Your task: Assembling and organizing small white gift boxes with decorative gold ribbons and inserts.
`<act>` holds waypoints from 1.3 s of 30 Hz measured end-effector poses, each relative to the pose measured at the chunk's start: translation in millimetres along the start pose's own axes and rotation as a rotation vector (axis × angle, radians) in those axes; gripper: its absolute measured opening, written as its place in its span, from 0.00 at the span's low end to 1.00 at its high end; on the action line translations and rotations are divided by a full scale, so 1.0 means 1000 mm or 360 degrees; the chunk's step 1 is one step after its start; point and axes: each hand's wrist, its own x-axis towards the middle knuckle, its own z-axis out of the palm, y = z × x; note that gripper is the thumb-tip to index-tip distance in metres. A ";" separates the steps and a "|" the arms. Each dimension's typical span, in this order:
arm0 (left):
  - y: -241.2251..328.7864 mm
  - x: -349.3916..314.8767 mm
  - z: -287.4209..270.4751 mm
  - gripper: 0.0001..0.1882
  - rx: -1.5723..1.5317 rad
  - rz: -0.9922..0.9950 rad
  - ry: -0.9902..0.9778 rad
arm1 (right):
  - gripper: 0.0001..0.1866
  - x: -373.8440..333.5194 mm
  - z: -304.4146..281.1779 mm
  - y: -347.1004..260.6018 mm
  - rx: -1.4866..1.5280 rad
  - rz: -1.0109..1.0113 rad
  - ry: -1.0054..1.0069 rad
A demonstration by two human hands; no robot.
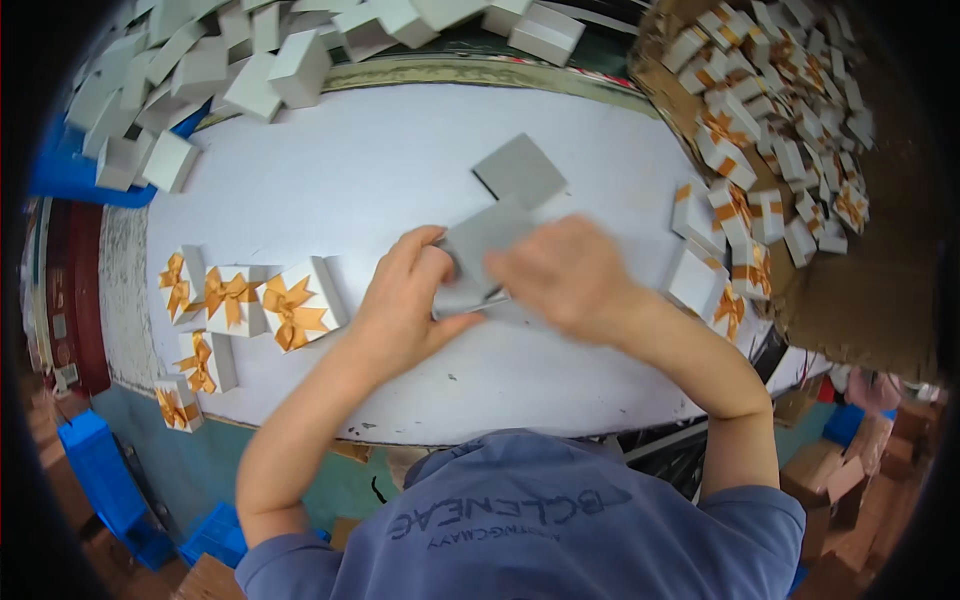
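My left hand [398, 305] is curled round the left side of a small open box [462, 300], whose pale rim shows between thumb and fingers. My right hand [565, 278] is blurred by motion, its bunched fingertips at the right edge of a grey square pad [492, 232]. This pad lies tilted over the box and hides most of its inside. Just beyond it, a second grey square pad [520, 168] rests flat on the white tabletop [330, 170]; the first pad's corner overlaps its near edge.
Several white gift boxes with gold bows [295, 310] stand on the table's left. Plain white boxes [300, 68] are heaped at the far left, partly over a blue bin [75, 170]. At right, more bowed boxes [735, 215] lie beside a filled cardboard carton [870, 300].
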 end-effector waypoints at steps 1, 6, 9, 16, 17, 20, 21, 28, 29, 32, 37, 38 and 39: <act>0.008 -0.001 0.011 0.18 -0.0217 -0.0212 0.0074 | 0.10 -0.002 0.002 -0.015 0.0087 -0.0122 -0.0152; 0.018 -0.010 0.040 0.32 -0.0574 0.0082 0.0289 | 0.11 -0.025 0.000 -0.039 0.0618 0.0355 -0.0568; 0.005 -0.017 0.030 0.35 0.0037 0.0556 0.0180 | 0.18 -0.044 -0.038 0.002 0.0026 0.0545 -0.0123; 0.014 -0.016 0.004 0.32 0.0469 0.0419 -0.0283 | 0.14 -0.050 -0.068 0.034 0.0393 0.1524 -0.0150; 0.009 -0.016 0.009 0.33 0.0352 0.0417 -0.0255 | 0.14 -0.039 -0.068 0.021 0.1357 0.1727 0.0391; 0.001 -0.009 0.032 0.40 -0.0511 0.0473 0.0311 | 0.12 -0.024 -0.031 0.011 0.1906 0.1881 0.0315; -0.001 -0.005 0.037 0.40 -0.0507 0.0471 0.0307 | 0.11 -0.020 -0.012 0.007 0.1822 0.1692 0.0166; 0.010 0.007 0.031 0.49 -0.0012 0.0419 -0.0090 | 0.13 -0.024 0.003 -0.034 0.0271 0.0999 -0.0052; 0.012 0.004 0.030 0.49 0.0125 0.0449 -0.0050 | 0.13 -0.024 0.008 -0.034 0.0284 0.0984 -0.0045; 0.023 0.002 0.014 0.47 0.0351 0.0343 -0.0079 | 0.16 -0.024 0.014 -0.028 0.0206 0.0904 -0.0104; 0.024 -0.032 -0.048 0.47 0.1138 -0.0407 -0.0333 | 0.24 -0.005 0.016 0.034 0.0063 0.0675 0.0067; 0.023 -0.031 -0.069 0.47 0.1140 -0.0395 -0.0332 | 0.30 -0.003 0.016 0.041 0.0036 0.0730 -0.0091; 0.027 -0.032 -0.090 0.47 0.1082 -0.0351 -0.0272 | 0.30 -0.003 0.017 0.039 0.0038 0.0727 -0.0089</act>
